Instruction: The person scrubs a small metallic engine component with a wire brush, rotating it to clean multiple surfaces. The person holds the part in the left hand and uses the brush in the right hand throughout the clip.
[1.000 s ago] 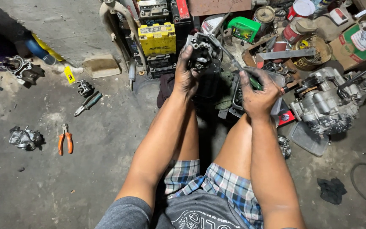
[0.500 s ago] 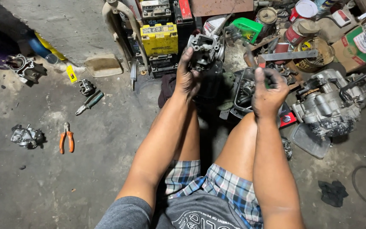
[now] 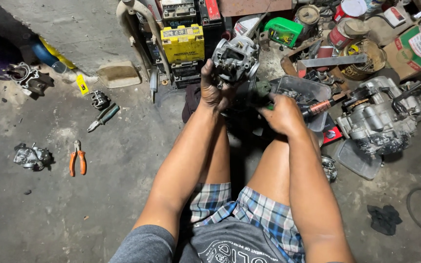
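Left hand (image 3: 214,92) raised carburetor (image 3: 236,59) higher | right hand (image 3: 282,114) hides tool

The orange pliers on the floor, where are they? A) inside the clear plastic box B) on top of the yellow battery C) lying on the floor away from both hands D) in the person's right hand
C: the orange pliers lie on the bare concrete floor, far from the left hand, which holds up a metal engine part, and from the right hand.
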